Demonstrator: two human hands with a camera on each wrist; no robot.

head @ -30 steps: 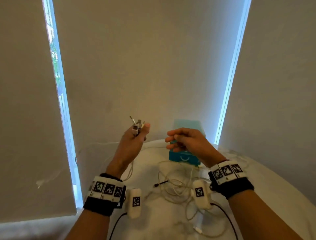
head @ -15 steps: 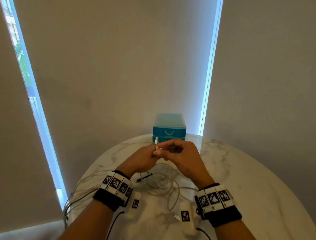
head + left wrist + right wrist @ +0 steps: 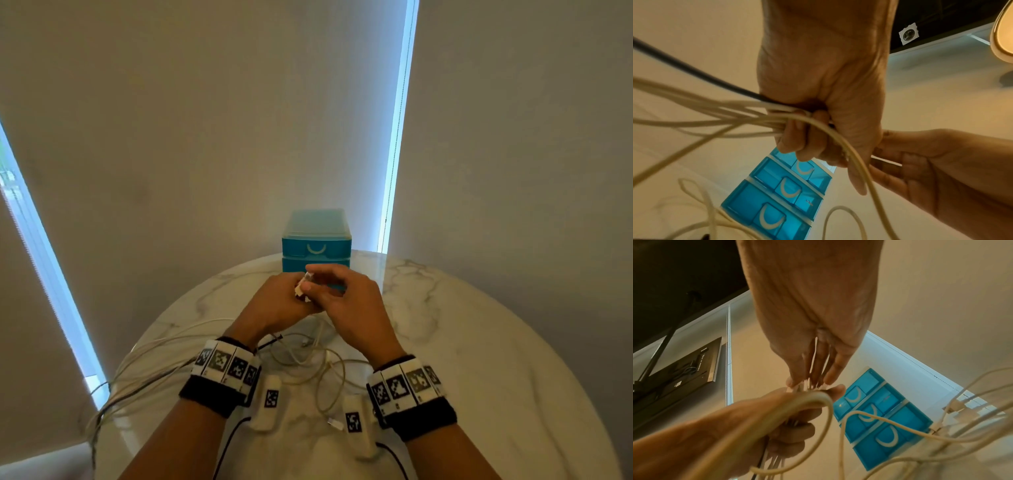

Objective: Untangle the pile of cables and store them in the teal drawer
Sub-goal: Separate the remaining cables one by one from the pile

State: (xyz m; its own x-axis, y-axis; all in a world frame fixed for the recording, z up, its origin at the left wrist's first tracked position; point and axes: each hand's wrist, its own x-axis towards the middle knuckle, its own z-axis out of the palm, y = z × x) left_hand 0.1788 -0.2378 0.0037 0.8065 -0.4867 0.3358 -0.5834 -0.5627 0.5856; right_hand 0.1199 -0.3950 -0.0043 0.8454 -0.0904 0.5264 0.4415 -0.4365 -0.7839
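Head view: above the marble table [image 3: 479, 342], the left hand [image 3: 274, 305] and right hand [image 3: 346, 301] meet just before the teal drawer unit [image 3: 315, 245], pinching white cable plugs [image 3: 303, 286]; slack cables [image 3: 308, 359] lie below.

Left wrist view: the left hand's [image 3: 824, 97] fingers curl round a cable bundle [image 3: 735, 116].

Right wrist view: the right hand's [image 3: 812, 321] fingertips [image 3: 792, 381] pinch the plug ends.
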